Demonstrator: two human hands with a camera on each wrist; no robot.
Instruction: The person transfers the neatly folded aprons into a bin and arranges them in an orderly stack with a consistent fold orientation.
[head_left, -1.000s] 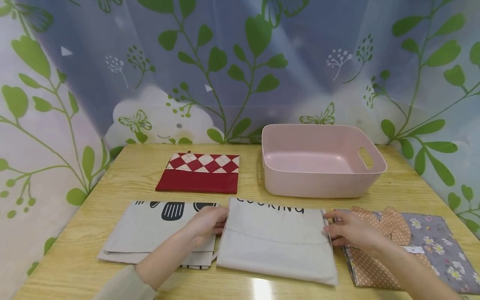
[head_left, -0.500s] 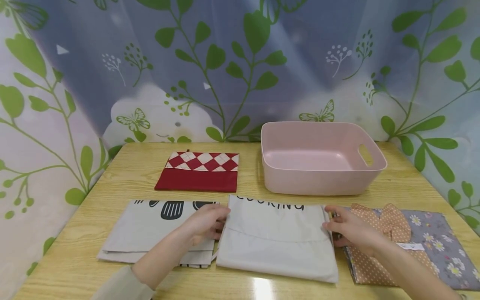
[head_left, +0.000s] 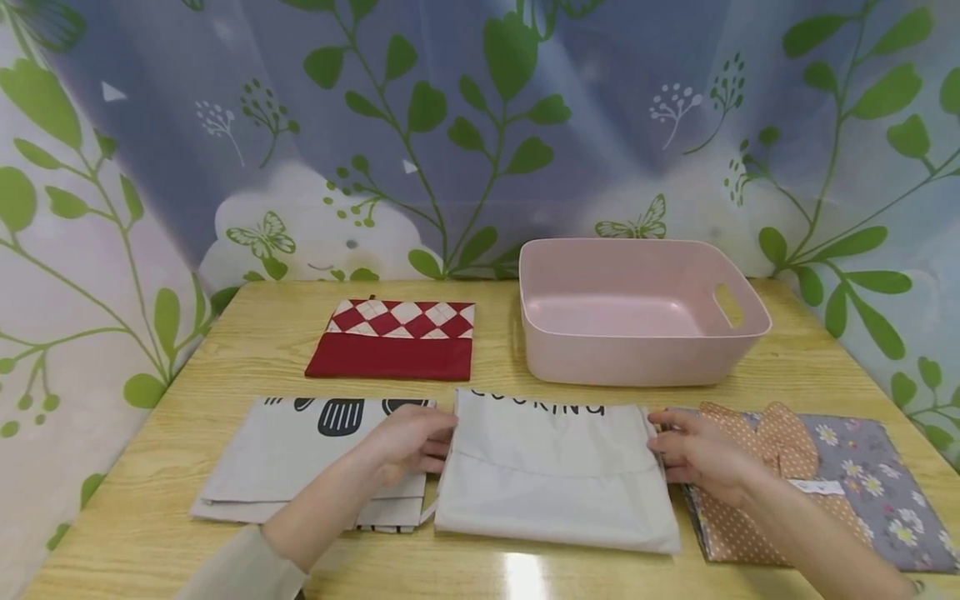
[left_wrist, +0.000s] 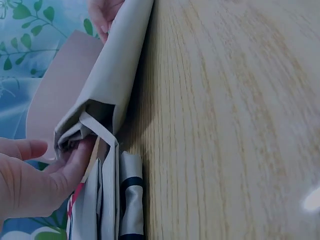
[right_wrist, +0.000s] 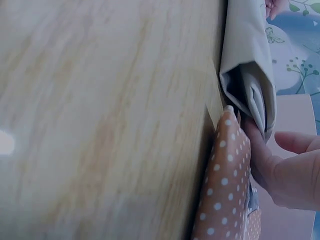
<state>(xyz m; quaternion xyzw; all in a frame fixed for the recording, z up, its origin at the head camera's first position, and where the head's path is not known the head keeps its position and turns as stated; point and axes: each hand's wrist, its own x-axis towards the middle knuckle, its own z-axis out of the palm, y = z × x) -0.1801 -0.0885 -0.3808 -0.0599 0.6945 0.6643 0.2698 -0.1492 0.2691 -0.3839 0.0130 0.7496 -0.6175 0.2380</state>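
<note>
A folded off-white apron (head_left: 555, 479) with dark lettering lies in front of the person, between both hands. My left hand (head_left: 411, 442) holds its left edge; in the left wrist view the fingers (left_wrist: 79, 162) reach under the folded layers, with the thumb above. At the right edge, my right hand (head_left: 701, 450) has its fingers (right_wrist: 257, 150) tucked under the cloth and its thumb near the edge. A thin strap (left_wrist: 100, 130) hangs from the apron's left end. The undersides of the fingers are hidden by the cloth.
Left of the apron lies a folded grey cloth (head_left: 300, 450) with utensil prints. On the right is a folded grey floral cloth (head_left: 892, 492) with a polka-dot bow (head_left: 780, 442). Behind them are a red checked cloth (head_left: 390, 354) and a pink basket (head_left: 622, 362) on the wooden table (head_left: 187, 400).
The head view has tilted and shifted a little. Both hands keep to the apron's side edges, and the apron's front edge has shifted only slightly.
</note>
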